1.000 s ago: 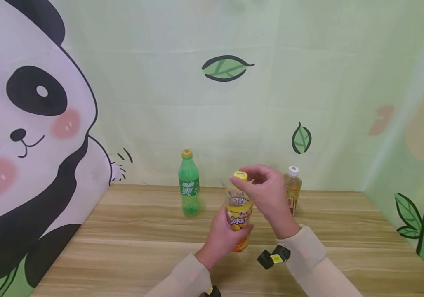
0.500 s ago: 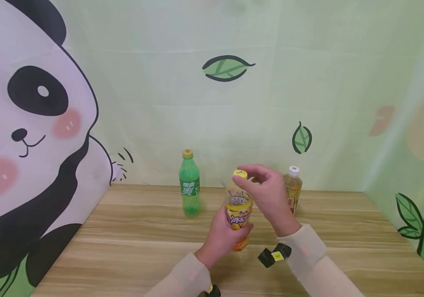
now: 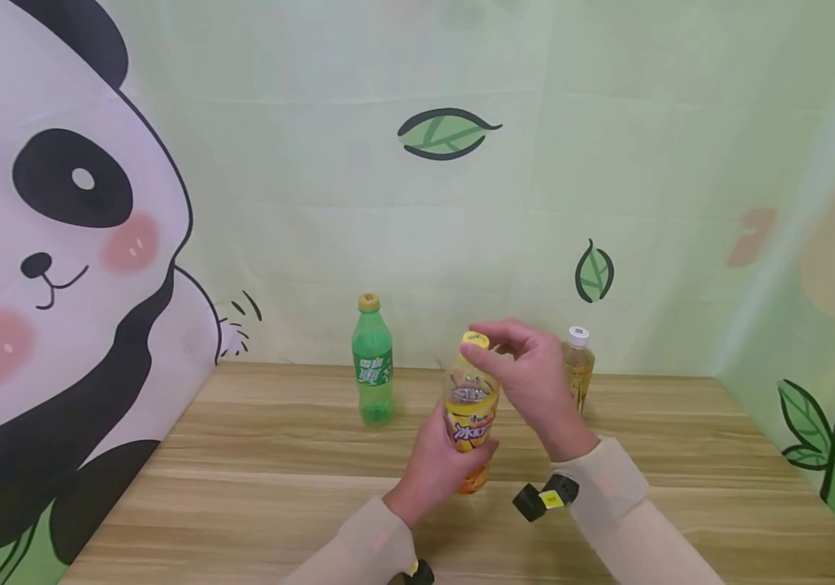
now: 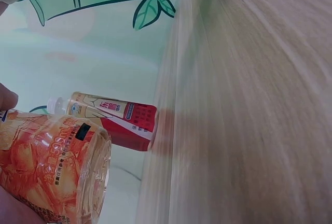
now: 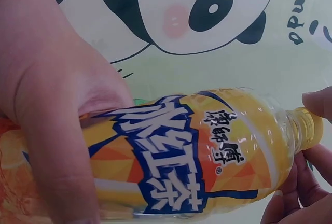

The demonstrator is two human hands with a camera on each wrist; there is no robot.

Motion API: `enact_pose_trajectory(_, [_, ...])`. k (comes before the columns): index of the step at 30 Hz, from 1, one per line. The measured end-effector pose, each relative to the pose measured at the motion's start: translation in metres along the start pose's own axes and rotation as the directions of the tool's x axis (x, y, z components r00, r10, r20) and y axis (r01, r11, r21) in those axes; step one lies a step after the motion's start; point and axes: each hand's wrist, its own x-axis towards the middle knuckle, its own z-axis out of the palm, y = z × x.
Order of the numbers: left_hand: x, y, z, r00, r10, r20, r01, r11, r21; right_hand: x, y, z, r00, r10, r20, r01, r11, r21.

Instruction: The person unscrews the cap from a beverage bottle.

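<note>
My left hand (image 3: 441, 459) grips a yellow-labelled iced tea bottle (image 3: 472, 418) around its lower label. In the left wrist view the base of the iced tea bottle (image 4: 93, 177) is apart from the wooden table. The thumb and fingers of my right hand (image 3: 534, 378) pinch the yellow cap (image 3: 475, 340) at the top. The right wrist view has this cap (image 5: 309, 128) at the neck, with fingertips on both sides; whether it is loose I cannot tell.
A green soda bottle (image 3: 374, 370) with a gold cap stands upright at the back left of the wooden table (image 3: 257, 487). Behind my right hand is a white-capped drink bottle (image 3: 579, 366), its red label (image 4: 129, 125) clearer in the left wrist view. A panda-print cloth (image 3: 315, 203) hangs behind.
My right hand has shifted slightly up and to the right at the cap, and its wrist has moved a little right. The left hand has kept its grip and place.
</note>
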Motion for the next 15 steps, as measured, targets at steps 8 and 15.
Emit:
enact_pose_trajectory(8, [0.003, -0.003, -0.002, 1.000, -0.003, 0.015, 0.003, 1.000, 0.019, 0.002, 0.002, -0.005, 0.999, -0.040, 0.005, 0.040, 0.999, -0.002])
enact_pose_trajectory(15, [0.013, -0.009, -0.009, 0.998, -0.001, 0.061, 0.000, 1.000, 0.009, 0.001, 0.004, -0.014, 0.996, -0.084, 0.015, 0.084, 0.996, -0.007])
